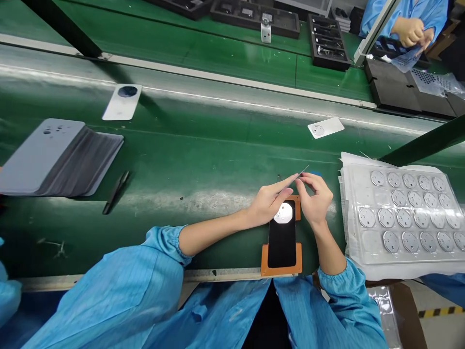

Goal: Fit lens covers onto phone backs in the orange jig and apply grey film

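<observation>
My left hand (271, 199) is closed on a thin flat panel (304, 169), which is tilted almost edge-on so its face is hidden. At the panel's edge, the fingers and thumb of my right hand (315, 196) pinch together from the other side. Below both hands an orange fixture (281, 271) lies on the green bench, near its front edge. In it rests a black phone-shaped panel (282, 242) with a round white disc (283, 213) on its upper part. My left hand partly covers the fixture's top.
On the left lie a stack of grey phone back covers (54, 155) and a black pen-like tool (116, 192). White phone covers (121, 109) lie farther back. A clear tray (407, 261) of round discs is at right. Across the divider, a co-worker's hands (410, 31) handle something.
</observation>
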Motion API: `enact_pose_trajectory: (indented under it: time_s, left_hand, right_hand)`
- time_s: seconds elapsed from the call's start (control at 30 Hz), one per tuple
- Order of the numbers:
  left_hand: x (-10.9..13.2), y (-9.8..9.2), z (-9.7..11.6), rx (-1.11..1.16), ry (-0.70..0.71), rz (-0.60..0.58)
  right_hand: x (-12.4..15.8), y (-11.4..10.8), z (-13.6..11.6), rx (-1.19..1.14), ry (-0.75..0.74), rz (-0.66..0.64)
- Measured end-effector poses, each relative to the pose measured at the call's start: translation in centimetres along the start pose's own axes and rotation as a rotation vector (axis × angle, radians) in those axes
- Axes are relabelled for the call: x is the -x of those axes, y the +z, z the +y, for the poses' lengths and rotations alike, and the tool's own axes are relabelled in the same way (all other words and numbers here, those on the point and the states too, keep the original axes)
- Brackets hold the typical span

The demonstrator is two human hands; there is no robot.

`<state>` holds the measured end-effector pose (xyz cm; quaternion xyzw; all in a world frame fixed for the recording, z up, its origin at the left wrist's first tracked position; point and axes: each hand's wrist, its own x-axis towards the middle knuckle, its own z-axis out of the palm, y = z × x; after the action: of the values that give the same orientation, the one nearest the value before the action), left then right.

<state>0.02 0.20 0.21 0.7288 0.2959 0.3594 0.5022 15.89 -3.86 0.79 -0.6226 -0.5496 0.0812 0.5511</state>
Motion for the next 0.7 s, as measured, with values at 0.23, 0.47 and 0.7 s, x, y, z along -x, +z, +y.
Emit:
enact_pose_trajectory:
  time_s: [0.23,0.47,0.7]
  left_hand:
    - [0.1,0.0,-1.7,-0.136,0.329,-0.062]
    - [0.4,0.4,-1.2,0.06,0.07,-0.083]
    - [-2.0,-0.6,0.5,0.792,-0.471,0.227]
  right_hand:
    - [0.2,0.0,-0.3,-0.029,0.08,-0.025]
    - [0.1,0.2,-0.8,-0.035,0.137,-0.017]
    - [-2.9,-2.4,4.1,0.337,0.487,-0.003]
